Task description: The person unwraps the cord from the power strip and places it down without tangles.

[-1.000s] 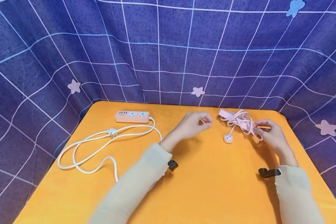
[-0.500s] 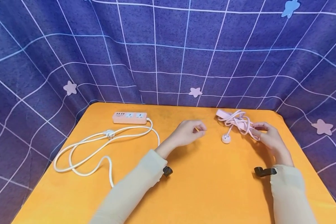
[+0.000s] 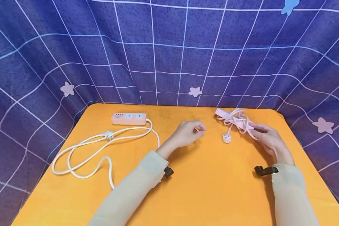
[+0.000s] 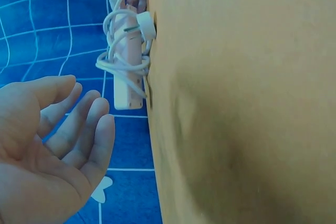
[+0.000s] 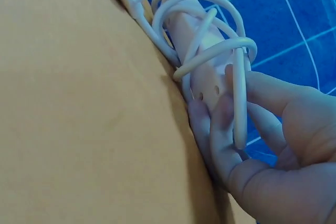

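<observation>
Power strips: two; oblong lilac-pink plastic strip [image 3: 238, 123], cord-wrapped, right of centre; oblong salmon-pink plastic strip [image 3: 128, 119], left of centre.
Plugs: two; pale round plug [image 3: 226, 138], right; white plug [image 3: 108, 135], left.
Hands: two; right hand [image 3: 269, 139] grasping the wrapped strip's end; left hand [image 3: 187, 133], mid-frame, released.

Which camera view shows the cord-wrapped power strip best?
The right wrist view: the wrapped power strip appears largest, with fingers at one end. The head view shows it small; the left wrist view shows its free end nearest.
</observation>
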`<move>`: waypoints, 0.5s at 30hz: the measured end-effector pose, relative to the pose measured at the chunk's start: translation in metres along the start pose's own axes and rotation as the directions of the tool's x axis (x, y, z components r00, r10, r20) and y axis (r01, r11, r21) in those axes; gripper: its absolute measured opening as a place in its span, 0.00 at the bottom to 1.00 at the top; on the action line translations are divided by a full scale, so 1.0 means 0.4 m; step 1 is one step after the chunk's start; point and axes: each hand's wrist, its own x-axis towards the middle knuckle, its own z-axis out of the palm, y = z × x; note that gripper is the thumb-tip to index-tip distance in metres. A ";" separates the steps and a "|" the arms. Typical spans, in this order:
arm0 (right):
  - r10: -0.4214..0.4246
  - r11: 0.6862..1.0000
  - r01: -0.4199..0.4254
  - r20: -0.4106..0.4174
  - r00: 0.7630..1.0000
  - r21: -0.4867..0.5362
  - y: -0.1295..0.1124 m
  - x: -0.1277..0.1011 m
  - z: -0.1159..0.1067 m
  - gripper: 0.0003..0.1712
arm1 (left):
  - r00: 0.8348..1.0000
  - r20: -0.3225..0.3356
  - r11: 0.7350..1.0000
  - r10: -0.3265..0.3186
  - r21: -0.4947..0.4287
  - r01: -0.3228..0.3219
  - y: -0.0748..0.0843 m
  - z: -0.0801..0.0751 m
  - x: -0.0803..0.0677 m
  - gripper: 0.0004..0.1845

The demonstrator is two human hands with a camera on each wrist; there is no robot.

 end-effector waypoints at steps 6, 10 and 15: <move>0.014 0.959 -0.031 0.060 0.998 0.281 0.008 0.011 0.010 0.20 | 1.000 0.000 1.000 -0.006 -0.017 0.006 0.015 0.021 0.018 0.08; 0.003 0.946 -0.014 0.032 0.999 0.323 0.013 0.017 0.013 0.21 | 1.000 -0.006 0.999 -0.028 -0.034 0.028 0.035 0.047 0.037 0.09; 0.006 0.951 -0.014 0.025 1.000 0.310 0.018 0.020 0.024 0.20 | 0.998 -0.003 0.998 -0.061 -0.019 0.061 0.053 0.096 0.075 0.10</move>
